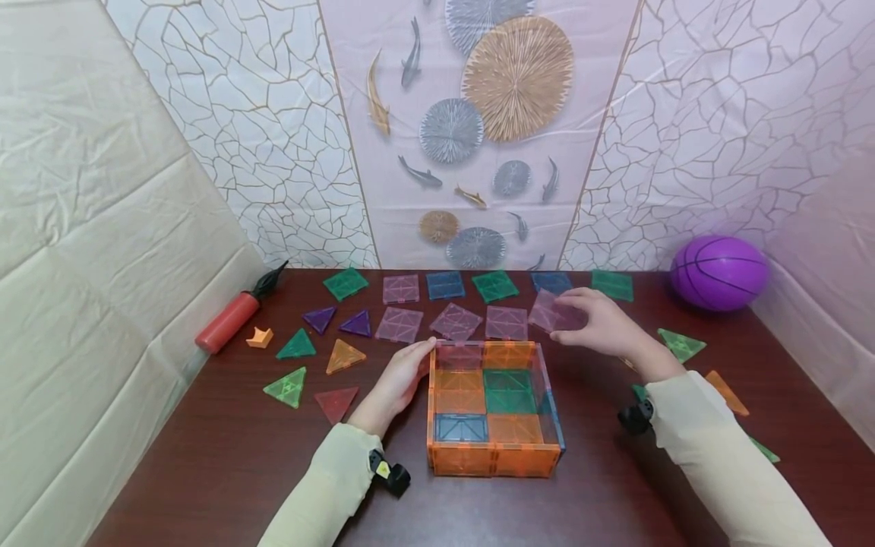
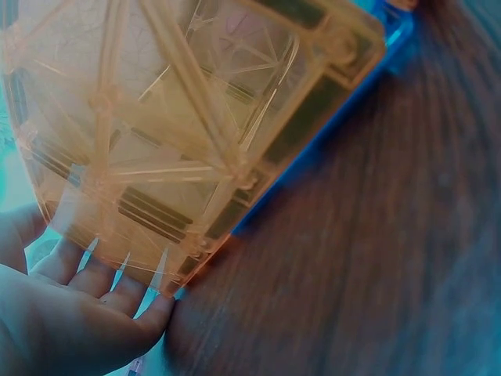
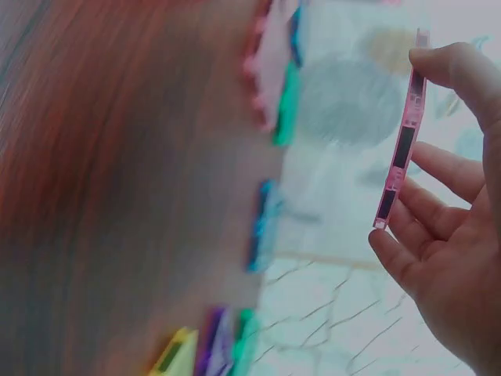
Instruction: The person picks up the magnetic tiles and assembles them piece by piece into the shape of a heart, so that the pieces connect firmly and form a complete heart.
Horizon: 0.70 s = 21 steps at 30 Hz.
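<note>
An open-topped box of translucent magnetic tiles (image 1: 461,460) stands at the table's middle, with orange, green and blue squares in its floor. My left hand (image 1: 396,382) rests along the box's left back side; in the left wrist view its fingers (image 2: 102,286) lie against an orange wall (image 2: 164,168). To the right of and behind the box, my right hand (image 1: 601,327) holds a pink square tile (image 1: 549,310). The right wrist view shows that tile (image 3: 401,145) edge-on, between the thumb and fingers of the right hand (image 3: 458,235).
Square tiles (image 1: 400,289) in pink, blue and green lie in rows behind the box. Triangle tiles (image 1: 345,355) are scattered left, others (image 1: 682,346) right. A red pump (image 1: 229,321) and orange piece (image 1: 260,338) lie at left; a purple ball (image 1: 720,273) sits back right.
</note>
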Tool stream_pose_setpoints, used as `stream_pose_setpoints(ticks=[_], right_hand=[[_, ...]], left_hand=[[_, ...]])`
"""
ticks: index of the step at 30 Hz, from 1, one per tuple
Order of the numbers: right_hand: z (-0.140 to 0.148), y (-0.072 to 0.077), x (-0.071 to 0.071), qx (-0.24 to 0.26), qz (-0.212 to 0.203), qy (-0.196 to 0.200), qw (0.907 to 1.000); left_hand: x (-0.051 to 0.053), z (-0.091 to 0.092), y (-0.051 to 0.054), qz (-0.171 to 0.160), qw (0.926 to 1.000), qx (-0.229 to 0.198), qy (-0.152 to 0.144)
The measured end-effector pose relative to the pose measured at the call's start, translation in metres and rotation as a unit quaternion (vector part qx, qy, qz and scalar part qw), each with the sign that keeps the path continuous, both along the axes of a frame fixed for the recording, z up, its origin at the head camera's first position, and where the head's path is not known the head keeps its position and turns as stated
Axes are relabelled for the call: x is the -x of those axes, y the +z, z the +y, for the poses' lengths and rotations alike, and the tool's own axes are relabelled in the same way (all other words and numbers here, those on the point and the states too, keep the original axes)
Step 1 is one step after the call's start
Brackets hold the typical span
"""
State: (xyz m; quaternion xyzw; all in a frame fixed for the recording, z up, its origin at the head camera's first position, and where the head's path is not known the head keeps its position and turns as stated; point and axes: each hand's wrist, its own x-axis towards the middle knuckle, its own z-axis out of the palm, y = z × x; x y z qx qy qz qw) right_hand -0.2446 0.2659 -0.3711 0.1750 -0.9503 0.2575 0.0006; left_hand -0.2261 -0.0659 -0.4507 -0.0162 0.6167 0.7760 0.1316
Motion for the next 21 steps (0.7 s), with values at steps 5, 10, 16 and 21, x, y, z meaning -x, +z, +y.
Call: stream_pose_setpoints(ticks=[5,10,16,21], right_hand=[[-0.019,0.012,-0.013,-0.001,0.020,0.053,0.9984],[-0.038,0.015,-0.024,0.005,0.031,0.112,0.9932],[-0.050,0.012,-0.032,0.013,0.015,0.161,0.9868],[-0.052,0.007,-0.037,0.009,-0.009,0.169,0.9855]], left_hand=[[-0.001,0.000,0.001,-0.002,1.0000,-0.005,0.001],[0.000,-0.001,0.000,0.003,1.0000,-0.005,0.001],[0.000,-0.001,0.000,0.003,1.0000,-0.008,0.002],[0.000,0.000,0.001,0.002,1.0000,-0.008,-0.001]])
